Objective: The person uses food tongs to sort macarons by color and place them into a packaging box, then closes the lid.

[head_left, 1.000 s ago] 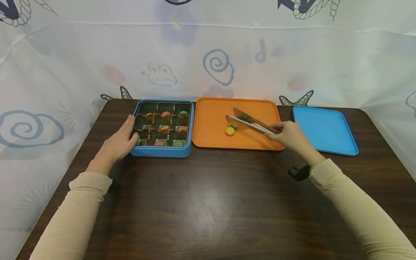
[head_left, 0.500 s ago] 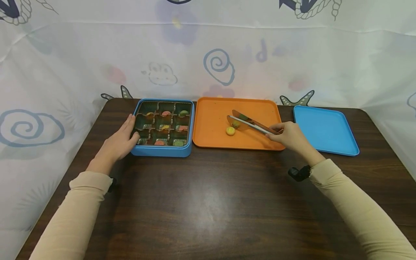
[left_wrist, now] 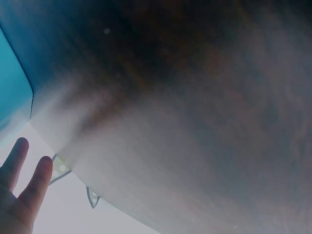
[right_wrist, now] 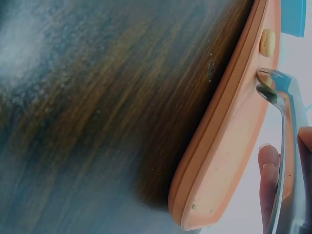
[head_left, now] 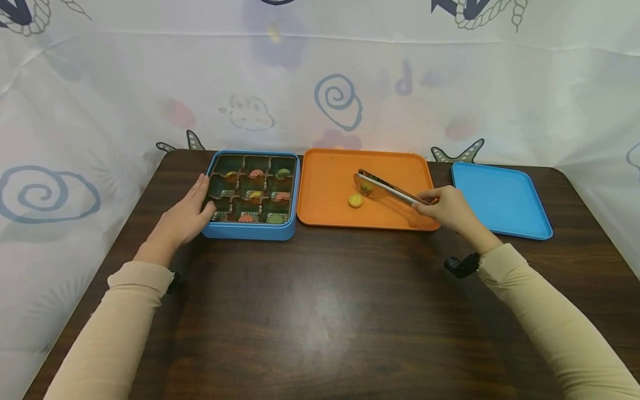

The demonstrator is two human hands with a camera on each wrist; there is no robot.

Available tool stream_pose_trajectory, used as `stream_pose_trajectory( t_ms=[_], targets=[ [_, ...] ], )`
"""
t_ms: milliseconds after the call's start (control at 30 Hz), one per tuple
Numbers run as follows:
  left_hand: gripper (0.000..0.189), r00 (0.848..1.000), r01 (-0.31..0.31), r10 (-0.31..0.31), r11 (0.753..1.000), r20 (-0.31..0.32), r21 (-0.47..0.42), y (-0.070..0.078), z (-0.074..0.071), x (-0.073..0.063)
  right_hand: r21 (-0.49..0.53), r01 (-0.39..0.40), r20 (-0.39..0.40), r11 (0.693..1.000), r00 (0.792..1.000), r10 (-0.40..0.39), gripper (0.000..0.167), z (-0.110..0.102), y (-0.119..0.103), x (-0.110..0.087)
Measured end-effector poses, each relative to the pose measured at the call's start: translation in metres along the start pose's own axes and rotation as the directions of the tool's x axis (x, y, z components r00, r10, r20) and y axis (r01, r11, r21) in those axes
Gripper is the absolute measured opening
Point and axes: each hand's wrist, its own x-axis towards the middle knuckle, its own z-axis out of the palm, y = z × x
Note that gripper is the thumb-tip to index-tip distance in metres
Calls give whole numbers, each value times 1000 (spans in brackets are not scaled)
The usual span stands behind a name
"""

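Looks like time to pick up the green cookie [head_left: 366,189], down on the orange tray [head_left: 320,194] and between the tips of the tongs [head_left: 390,189]. Best to squeeze slowly and softly, just enough to stop a slip. With too hard a squeeze, maybe a crack or a crumble in such a little round thing. Try to pinch evenly on both sides, across the fat middle and not by the edge. Cannot tell how tight a pinch at the tips, with part of the cookie hidden there. Watch out for the yellow cookie [head_left: 355,201], just beside the tips and easy to bump. Better to lift straight up first, and only then move sideways.

Now for the hands: well apart, one at the tongs and one at the box. With the right hand [head_left: 446,205], holding the tongs near the back end, thumb and fingers pinched round them. Pointing the tongs across to the left, slanting down, from over the tray's right edge. With the left hand [head_left: 184,218], touching the left side of the blue box [head_left: 247,231], fingers long and straight, gripping nothing. Probably handy for stopping a slide. Reaching forward over the table [head_left: 310,311] with both arms.
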Motion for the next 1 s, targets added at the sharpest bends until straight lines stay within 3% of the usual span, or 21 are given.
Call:
stream_pose_trajectory(
  t_ms=[1000],
  targets=[
    [67,1000,-5,5,1000,-1,3,1,0,-1,100,-31,-7,995,999,32,40,-11,-6,0]
  ],
)
